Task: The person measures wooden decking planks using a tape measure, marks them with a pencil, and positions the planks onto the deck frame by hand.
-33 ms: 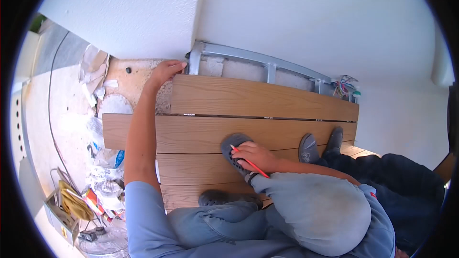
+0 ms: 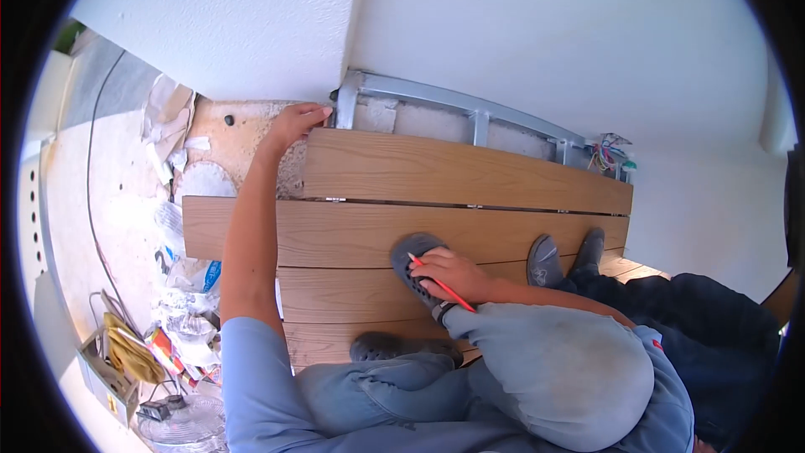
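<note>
My left hand [image 2: 298, 124] reaches to the left end of the grey metal frame [image 2: 470, 106], beside the corner of the topmost wood-grain board [image 2: 453, 166]. Its fingers are bent and pressed together there; what lies between them is hidden. In my right hand [image 2: 457, 277] is a red pencil [image 2: 451, 292], its tip pointing up and left. That hand is over my dark clog [image 2: 411, 245], which stands on the lower boards. The topmost board lies along the frame, and a second board [image 2: 360, 231] below it sticks out farther left.
Colored wires [image 2: 608, 153] come out at the frame's right end. Another person's shoes [image 2: 543, 260] stand on the boards at right. Plastic bags and litter [image 2: 189, 310], a metal box with yellow cloth [image 2: 130, 356] and a cable [image 2: 90, 176] lie at left. White walls [image 2: 545, 33] rise behind.
The whole view has shifted very slightly. Both hands keep their places, and the pencil stays in the right one.
</note>
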